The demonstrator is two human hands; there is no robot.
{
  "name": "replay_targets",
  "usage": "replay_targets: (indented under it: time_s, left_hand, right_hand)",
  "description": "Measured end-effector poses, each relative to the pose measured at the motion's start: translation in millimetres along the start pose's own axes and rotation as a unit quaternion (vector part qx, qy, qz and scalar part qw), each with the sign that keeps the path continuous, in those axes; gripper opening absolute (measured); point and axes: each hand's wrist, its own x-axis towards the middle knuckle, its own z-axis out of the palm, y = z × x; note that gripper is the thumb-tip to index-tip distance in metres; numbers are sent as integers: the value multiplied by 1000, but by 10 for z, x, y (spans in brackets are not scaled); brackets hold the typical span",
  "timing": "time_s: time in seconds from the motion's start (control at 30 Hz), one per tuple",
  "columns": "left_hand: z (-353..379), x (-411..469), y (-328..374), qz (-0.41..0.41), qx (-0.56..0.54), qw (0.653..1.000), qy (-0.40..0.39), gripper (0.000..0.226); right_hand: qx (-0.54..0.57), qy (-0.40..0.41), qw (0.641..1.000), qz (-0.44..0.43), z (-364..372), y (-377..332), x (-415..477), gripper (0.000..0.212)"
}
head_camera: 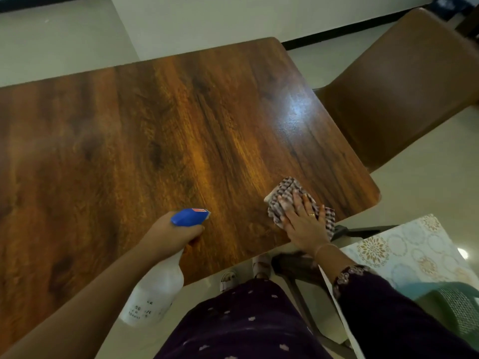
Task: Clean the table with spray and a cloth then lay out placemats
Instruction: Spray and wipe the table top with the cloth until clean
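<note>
1. The task looks to be in its cleaning stage; the wooden table (155,125) fills the middle and left of the frame with no placemat on it, and both cleaning tools are in hand.
2. A bright patch (298,110) shows on the tabletop at upper right, near the brown chair (404,86); whether it is wet spray or only reflected light cannot be told, so how much of the surface has been wiped is unclear.
3. Judged from this, what is left is the rest of the wiping, putting down bottle and cloth, and laying the placemats; a patterned mat (404,244) with gold and pale medallions lies off the table at lower right of the frame, probably one of them, though that is a guess.
4. The left hand (173,234), at lower centre, is wrapped round the neck of the spray bottle (155,288); its fingers are curled under the blue trigger head (190,216), the nozzle points up-frame over the tabletop, and the translucent body hangs below the table's near edge; whether the trigger is squeezed cannot be told.
5. The right hand (303,224), at lower right of centre, lies flat with fingers straight and spread, palm pressing the checked cloth (287,193) onto the tabletop close to the near right corner; it pinches nothing; the forearm reaches in from the lower right.
</note>
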Motion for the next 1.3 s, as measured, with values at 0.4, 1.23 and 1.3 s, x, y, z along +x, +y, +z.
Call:
replay_targets:
  time_s: [0.4, 1.23, 1.3]
  left_hand:
    - [300, 262, 517, 58, 37, 997, -35, 20]
    - [1039, 398, 1492, 48, 60, 997, -18, 19]
    - [1058, 350, 1511, 50, 49, 998, -7, 18]
  right_hand:
    - [30, 22, 998, -46, 138, -398, -220, 53]
    - [268, -29, 901, 341, -397, 1560, 455, 67]
    - [259, -30, 904, 338, -368, 1570, 347, 71]
